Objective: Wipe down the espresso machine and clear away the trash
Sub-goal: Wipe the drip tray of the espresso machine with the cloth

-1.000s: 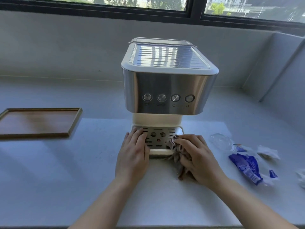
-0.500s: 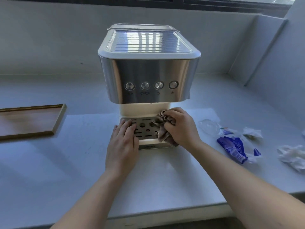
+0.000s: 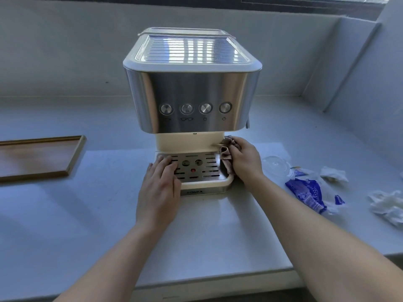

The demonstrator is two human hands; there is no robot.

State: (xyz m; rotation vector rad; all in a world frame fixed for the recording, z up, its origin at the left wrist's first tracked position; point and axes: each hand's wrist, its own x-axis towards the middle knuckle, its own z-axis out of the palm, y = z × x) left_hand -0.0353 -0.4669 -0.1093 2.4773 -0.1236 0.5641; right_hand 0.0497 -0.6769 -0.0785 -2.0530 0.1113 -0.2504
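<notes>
A steel and cream espresso machine [image 3: 192, 99] stands in the middle of the white counter. My left hand [image 3: 160, 188] lies flat on the left part of its slotted drip tray [image 3: 202, 168], fingers together. My right hand [image 3: 245, 160] grips a crumpled grey-brown cloth [image 3: 225, 154] and presses it against the right rear corner of the tray, by the cream column. Trash lies to the right: a blue wrapper [image 3: 307, 194], a clear plastic lid [image 3: 275, 164], crumpled white tissue [image 3: 333, 174] and a larger white wad [image 3: 388, 204].
A shallow wooden tray [image 3: 72, 158] sits on the counter at the left. A grey wall runs behind the machine and a side wall rises at the right. The counter's front edge [image 3: 218, 280] is close below my forearms.
My right hand has carried the cloth from the tray's front right to its right rear corner beside the column. The left hand stays on the tray. The view has moved closer.
</notes>
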